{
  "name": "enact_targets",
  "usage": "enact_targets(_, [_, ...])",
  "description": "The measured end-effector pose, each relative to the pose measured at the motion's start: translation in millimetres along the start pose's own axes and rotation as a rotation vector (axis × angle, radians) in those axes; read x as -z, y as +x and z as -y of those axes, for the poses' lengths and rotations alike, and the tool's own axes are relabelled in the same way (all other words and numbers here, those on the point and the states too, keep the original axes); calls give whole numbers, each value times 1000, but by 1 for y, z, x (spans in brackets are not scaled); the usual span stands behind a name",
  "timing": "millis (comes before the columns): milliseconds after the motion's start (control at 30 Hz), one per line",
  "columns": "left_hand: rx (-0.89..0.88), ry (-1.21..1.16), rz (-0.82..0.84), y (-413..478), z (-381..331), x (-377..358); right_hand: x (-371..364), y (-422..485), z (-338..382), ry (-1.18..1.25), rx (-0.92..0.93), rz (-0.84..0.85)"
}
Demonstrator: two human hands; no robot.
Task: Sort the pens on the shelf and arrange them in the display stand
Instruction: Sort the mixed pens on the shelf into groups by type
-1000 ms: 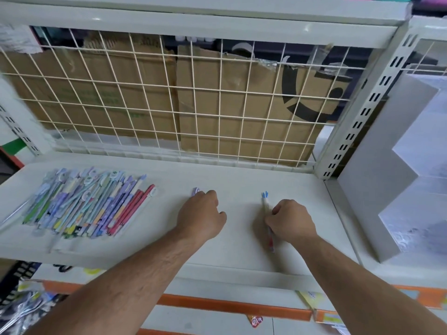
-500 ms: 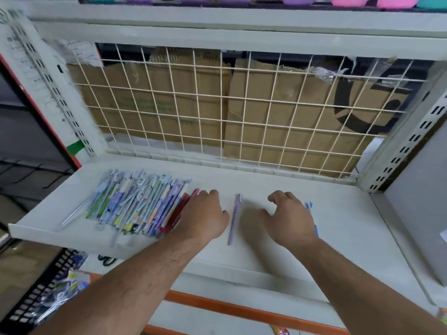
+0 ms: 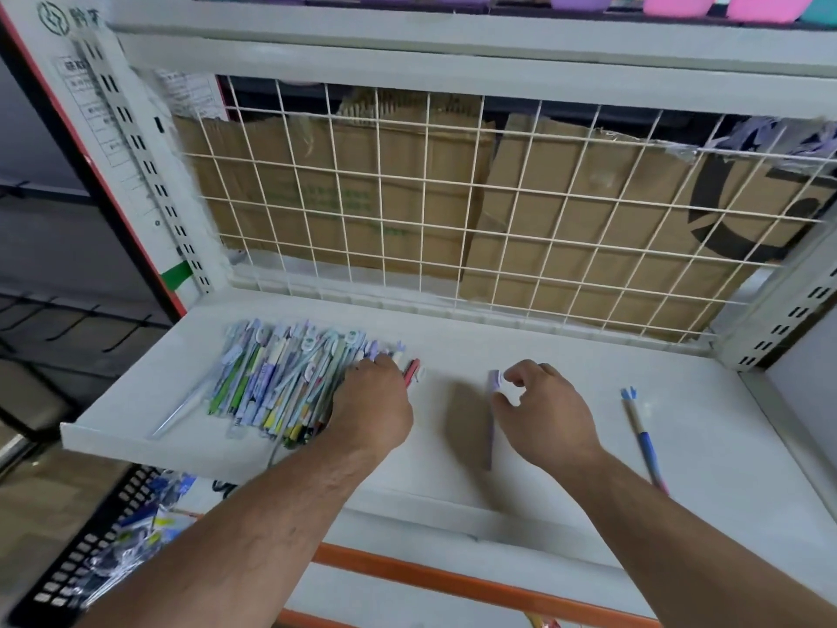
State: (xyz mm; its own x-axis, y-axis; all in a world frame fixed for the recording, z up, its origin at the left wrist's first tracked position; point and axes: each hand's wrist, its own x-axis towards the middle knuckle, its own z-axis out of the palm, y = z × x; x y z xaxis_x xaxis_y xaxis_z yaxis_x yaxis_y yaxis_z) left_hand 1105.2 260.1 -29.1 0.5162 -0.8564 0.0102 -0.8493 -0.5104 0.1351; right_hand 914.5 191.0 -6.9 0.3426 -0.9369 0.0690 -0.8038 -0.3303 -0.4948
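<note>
Left hand [image 3: 371,405]: knuckles up, fingers curled down onto the right edge of the pen pile [image 3: 271,387]; whether it grasps anything cannot be told.
Right hand [image 3: 543,412]: thumb and forefinger pinch the purple pen [image 3: 490,428] near its top.
Pen pile: left part of the shelf [image 3: 566,355].
Blue pen [image 3: 644,439]: lying alone, right of the right hand.

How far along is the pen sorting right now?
Early. Done: one blue pen lies apart at right. In hand: right hand pinches a purple pen on the shelf; left hand rests on the pile. Left: most pens are piled; no display stand in view.
</note>
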Motion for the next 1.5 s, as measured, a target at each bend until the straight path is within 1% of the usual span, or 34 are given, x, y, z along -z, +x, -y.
enact_targets(100, [0, -56, 59, 3, 1, 3, -2, -2, 4, 0, -20, 18])
enact_targets(200, [-52, 18, 90, 2, -3, 7, -4, -3, 6, 3, -37, 35])
enact_targets(267, [-76, 55, 81, 2, -4, 10, -5, -3, 6, 0, -55, 42])
enact_targets(333, [-102, 10, 124, 5, -2, 8, -6, -3, 7, 0, -72, 45])
enact_targets(400, [-157, 17, 200, 8, -1, 6, -8, -4, 8, 5, -83, 42])
enact_targets(467, [-139, 40, 195, 9, -1, 7, -8, -6, 8, 5, -91, 42])
enact_targets(533, [-98, -5, 184, 10, 0, 6, -9, -8, 9, 4, -102, 43])
enact_targets(567, [-108, -11, 213, 11, 1, 4, -9, -9, 9, 5, -107, 44])
enact_targets(600, [-125, -19, 227, 9, 1, 2, -10, -10, 10, 8, -111, 43])
enact_targets(667, [-249, -42, 257, 10, 4, -4, -10, -13, 10, 13, -116, 39])
enact_targets(733, [-300, -118, 310, 10, 4, -8, -11, -15, 11, 13, -118, 38])
enact_targets(767, [-282, -78, 319, 10, 3, -7, -11, -17, 11, 12, -118, 37])
enact_targets(800, [-256, 61, 293, 8, 2, -5, -12, -19, 12, 14, -119, 34])
enact_targets(833, [-205, 115, 260, 8, 0, -4, -13, -20, 12, 16, -121, 31])
enact_targets(933, [-150, 69, 185, 4, -3, -6, -14, -25, 13, 20, -132, 27])
enact_targets(1033, [-111, -19, 141, -2, -7, -1, -15, -30, 13, 28, -148, 23])
enact_targets(1100, [-71, -147, 107, -2, -8, 5, -16, -32, 11, 35, -153, 15])
enact_targets(1133, [-79, -186, 114, -2, -10, 8, -15, -33, 9, 39, -156, 16])
enact_targets(1200, [-73, -264, 216, 2, -15, 11, -13, -35, 7, 52, -163, 22])
enact_targets(1233, [-23, -386, 271, 5, -18, 11, -11, -35, 6, 63, -167, 23])
enact_targets(1300, [103, -762, 380, 3, -26, 12, -6, -35, 3, 85, -170, 20])
enact_targets(1367, [172, -1040, 458, -3, -38, 16, -1, -34, 0, 108, -168, 21])
enact_targets(1500, [168, -1300, 541, -15, -64, 24, 11, -33, -10, 186, -165, 43])
